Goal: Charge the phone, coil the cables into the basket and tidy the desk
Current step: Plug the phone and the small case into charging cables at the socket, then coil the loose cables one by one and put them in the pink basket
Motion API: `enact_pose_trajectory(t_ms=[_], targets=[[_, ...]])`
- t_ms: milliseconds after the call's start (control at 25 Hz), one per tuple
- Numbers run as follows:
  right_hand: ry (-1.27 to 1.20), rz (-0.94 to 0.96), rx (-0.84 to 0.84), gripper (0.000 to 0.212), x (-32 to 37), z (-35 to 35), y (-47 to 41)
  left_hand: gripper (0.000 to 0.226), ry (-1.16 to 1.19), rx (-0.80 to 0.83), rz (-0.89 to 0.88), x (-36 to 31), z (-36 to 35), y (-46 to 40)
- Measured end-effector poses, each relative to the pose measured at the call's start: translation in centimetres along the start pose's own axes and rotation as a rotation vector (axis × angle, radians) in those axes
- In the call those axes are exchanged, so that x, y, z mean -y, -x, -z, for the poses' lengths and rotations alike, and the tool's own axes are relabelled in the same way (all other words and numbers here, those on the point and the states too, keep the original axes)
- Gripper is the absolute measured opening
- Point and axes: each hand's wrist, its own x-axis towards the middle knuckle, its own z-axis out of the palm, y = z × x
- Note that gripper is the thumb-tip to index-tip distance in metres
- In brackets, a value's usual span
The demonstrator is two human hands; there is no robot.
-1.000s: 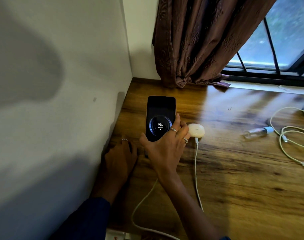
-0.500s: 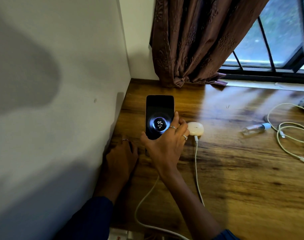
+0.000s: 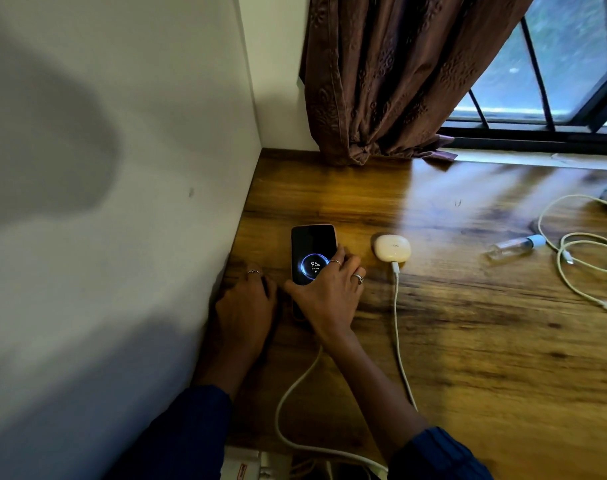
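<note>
Glass-fronted and slick, the phone (image 3: 313, 252) lies flat on the desk (image 3: 468, 341) by the wall, showing a charging ring. Our right hand (image 3: 324, 296) rests over its lower half, fingers loosely curved; our left hand (image 3: 246, 303) lies flat beside it. We judge it rigid, fragile, best gripped by its long edges.

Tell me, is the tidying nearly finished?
Not nearly. Done: the phone lies flat on the desk showing a charging ring at 95, so it looks plugged in. In hand: the right hand rests on the phone's lower half; the left hand lies beside it. Left: the loose white cable and a small bottle lie uncoiled and unsorted. No basket is in view.
</note>
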Motion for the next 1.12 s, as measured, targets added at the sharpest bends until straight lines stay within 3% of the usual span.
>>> enact_pose_trajectory(t_ms=[360, 480, 560, 720, 920, 1120], targets=[[0.0, -0.028, 0.104, 0.118, 0.1, 1.0, 0.1, 0.026, -0.006, 0.003, 0.005, 0.0, -0.1, 0.0], [0.025, 0.0, 0.212, 0.119, 0.3, 3.1, 0.5, 0.021, 0.304, -0.059, 0.147, -1.4, 1.1, -0.1], [0.016, 0.064, 0.164, 0.109, 0.4, 5.1, 0.4, 0.021, 0.472, -0.099, 0.163, -3.6, 2.2, -1.0], [-0.025, 0.155, -0.03, 0.093, -0.8, 9.9, 0.1, 0.025, 0.493, -0.119, -0.081, -9.7, 3.5, -2.2], [0.056, 0.001, -0.156, 0.083, -6.4, 15.3, -0.4, 0.027, 0.455, 0.135, -0.348, -16.9, 1.0, -2.0], [0.135, -0.106, -0.191, 0.084, -11.5, 19.1, -0.3, 0.023, 0.399, 0.18, -0.536, -22.8, -1.1, 0.3]])
